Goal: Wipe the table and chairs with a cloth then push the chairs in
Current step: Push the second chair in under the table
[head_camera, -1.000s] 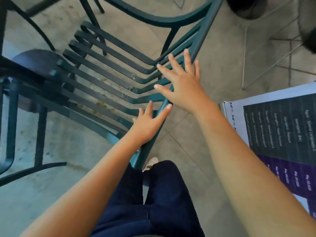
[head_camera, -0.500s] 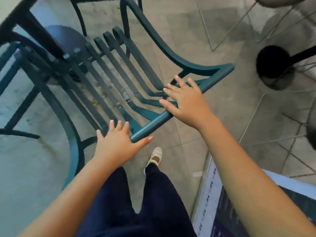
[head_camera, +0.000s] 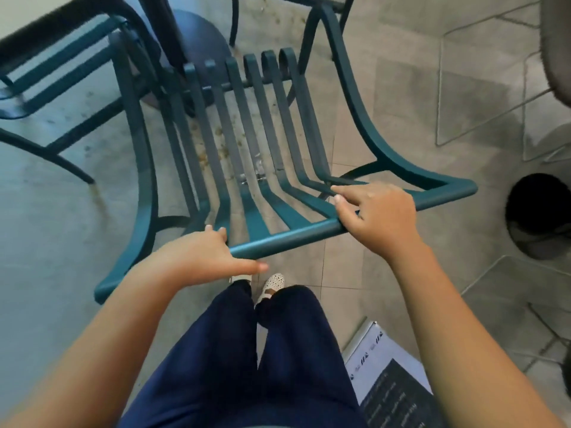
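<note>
A teal metal slatted chair (head_camera: 253, 143) stands in front of me, its seat pointing toward the dark table edge (head_camera: 46, 29) at top left and the table's round pedestal base (head_camera: 200, 41). My left hand (head_camera: 204, 257) grips the left part of the chair's top rail (head_camera: 287, 239), fingers curled over it and thumb stretched along below. My right hand (head_camera: 380, 217) holds the same rail further right, fingers bent over it. No cloth is in view.
A second teal chair (head_camera: 46, 75) stands at the left by the table. A printed signboard (head_camera: 395, 381) lies at bottom right beside my legs. A black round stand base (head_camera: 537, 211) and thin wire chair legs (head_camera: 482, 88) occupy the right side of the tiled floor.
Both hands went from lying flat on the top rail to curling around it. The view swung, so the chair now faces straight toward the table.
</note>
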`<state>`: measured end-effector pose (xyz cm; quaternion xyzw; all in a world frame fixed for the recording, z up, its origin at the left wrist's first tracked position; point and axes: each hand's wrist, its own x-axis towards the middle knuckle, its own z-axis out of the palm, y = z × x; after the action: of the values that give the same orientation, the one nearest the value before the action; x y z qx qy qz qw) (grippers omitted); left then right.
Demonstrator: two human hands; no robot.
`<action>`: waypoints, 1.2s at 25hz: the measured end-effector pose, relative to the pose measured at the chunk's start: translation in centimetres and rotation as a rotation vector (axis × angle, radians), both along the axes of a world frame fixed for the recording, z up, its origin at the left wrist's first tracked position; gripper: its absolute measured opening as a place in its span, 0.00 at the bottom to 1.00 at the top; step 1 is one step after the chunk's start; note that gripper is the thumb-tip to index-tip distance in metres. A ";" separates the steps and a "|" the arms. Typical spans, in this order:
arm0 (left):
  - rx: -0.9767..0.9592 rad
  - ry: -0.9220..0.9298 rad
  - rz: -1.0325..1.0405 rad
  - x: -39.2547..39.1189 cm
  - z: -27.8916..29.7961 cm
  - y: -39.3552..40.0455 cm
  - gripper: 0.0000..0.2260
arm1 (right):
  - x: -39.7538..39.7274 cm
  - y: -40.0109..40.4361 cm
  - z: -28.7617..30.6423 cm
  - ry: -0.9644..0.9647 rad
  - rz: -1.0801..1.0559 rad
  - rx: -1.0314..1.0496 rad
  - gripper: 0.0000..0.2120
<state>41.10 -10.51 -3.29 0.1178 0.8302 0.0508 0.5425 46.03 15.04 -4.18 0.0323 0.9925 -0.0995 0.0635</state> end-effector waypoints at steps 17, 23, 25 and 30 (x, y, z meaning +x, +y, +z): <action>-0.103 0.159 0.325 6.2 0.3 6.6 0.40 | -2.4 11.0 -1.8 0.391 0.470 -0.089 0.16; -0.128 0.724 0.508 8.1 -0.7 10.9 0.37 | -6.6 13.9 -1.9 0.383 0.527 -0.062 0.16; -0.065 0.785 0.531 7.8 -1.5 11.7 0.35 | -7.9 14.8 -1.9 0.384 0.531 -0.078 0.17; 0.030 0.866 0.536 4.6 -1.4 13.7 0.30 | -11.3 16.4 -1.6 0.387 0.511 -0.060 0.17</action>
<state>45.67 3.23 -4.72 -0.0816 0.9791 0.1466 0.1146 34.74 31.43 -5.75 -0.2392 0.9588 -0.1141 -0.1024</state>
